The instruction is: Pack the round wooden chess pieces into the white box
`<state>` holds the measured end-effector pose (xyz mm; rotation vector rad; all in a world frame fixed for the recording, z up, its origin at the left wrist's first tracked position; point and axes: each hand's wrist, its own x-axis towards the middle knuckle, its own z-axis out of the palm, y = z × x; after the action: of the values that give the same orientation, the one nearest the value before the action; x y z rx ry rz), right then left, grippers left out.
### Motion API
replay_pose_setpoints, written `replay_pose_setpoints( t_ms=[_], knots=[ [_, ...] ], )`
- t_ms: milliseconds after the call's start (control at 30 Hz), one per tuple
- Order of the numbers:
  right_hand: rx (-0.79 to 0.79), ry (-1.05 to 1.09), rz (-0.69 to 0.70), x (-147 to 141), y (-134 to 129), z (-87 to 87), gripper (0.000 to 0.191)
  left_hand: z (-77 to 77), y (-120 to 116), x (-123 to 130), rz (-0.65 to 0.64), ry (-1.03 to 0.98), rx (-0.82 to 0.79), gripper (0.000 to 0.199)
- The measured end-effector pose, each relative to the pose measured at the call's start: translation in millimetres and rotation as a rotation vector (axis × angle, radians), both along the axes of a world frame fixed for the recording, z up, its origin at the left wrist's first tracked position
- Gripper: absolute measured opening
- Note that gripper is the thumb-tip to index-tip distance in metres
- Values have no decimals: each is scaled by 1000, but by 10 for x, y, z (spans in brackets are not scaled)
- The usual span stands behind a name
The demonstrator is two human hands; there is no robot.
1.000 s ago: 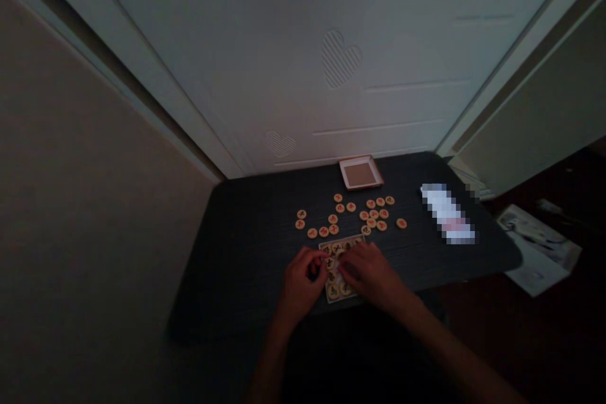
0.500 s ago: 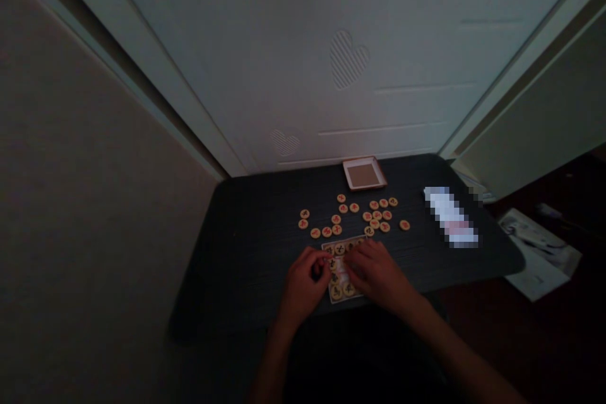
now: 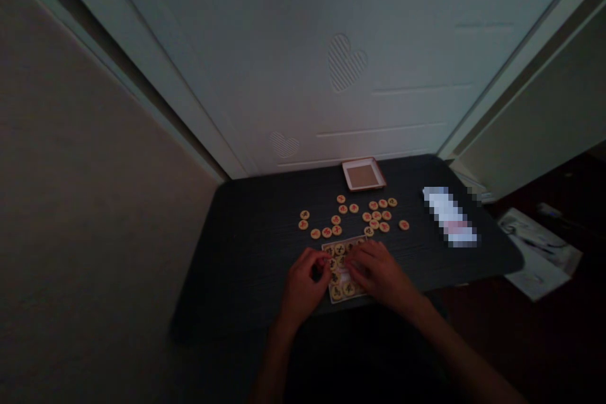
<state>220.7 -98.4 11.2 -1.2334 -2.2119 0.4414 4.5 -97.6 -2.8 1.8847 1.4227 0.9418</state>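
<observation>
A shallow white box [image 3: 332, 298] at the table's near edge holds several round wooden Chinese chess pieces [image 3: 349, 289] with dark characters, set in rows. My left hand [image 3: 307, 278] is at the box's left side, thumb and forefinger closed together by the rim; what they pinch, if anything, is hidden. Over the box's right part bends my right hand [image 3: 376, 270], its fingertips closed at a Chinese chess piece [image 3: 341, 262] in the second row. That hand hides the pieces beneath it. A pale gap shows below this piece.
Loose pieces, mostly with red characters [image 3: 376, 216], lie beyond the box. An open box lid [image 3: 363, 175] rests at the back against the white door [image 3: 227, 76]. A blurred-out bright object [image 3: 449, 218] lies at the right of the dark table [image 3: 246, 233].
A piece in the second row now shows beside my right fingertips, where the fingers covered that spot before. My right hand has shifted slightly; my left hand stays nearly still.
</observation>
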Motion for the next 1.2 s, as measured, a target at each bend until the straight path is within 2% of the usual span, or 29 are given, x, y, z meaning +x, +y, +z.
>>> replay_pose_setpoints(
  t_ms=[167,300,400,500,600,700,800,1033,1200],
  knots=[
    [57,151,-170,357,-5,-24,15,-2,0,7,14,10,-8,17],
    [74,180,-303,667,-3,-135,15,30,8,13,48,-9,-19,13],
    [30,189,-354,783,-6,-235,17,105,71,-38,58,-25,-25,15],
    [-37,209,-373,800,-1,-297,20,209,251,-156,96,23,17,17],
    [-67,229,-381,784,14,-312,23,284,547,-290,146,127,68,19],
    [-76,252,-409,776,24,-305,24,298,862,-367,140,258,76,20],
    [-90,278,-431,774,22,-292,24,273,1093,-357,141,385,8,21],
    [-75,304,-431,754,16,-259,24,223,1341,-197,148,476,-72,22],
    [-75,307,-422,764,23,-277,23,305,1376,-149,158,460,-67,27]
  ],
)
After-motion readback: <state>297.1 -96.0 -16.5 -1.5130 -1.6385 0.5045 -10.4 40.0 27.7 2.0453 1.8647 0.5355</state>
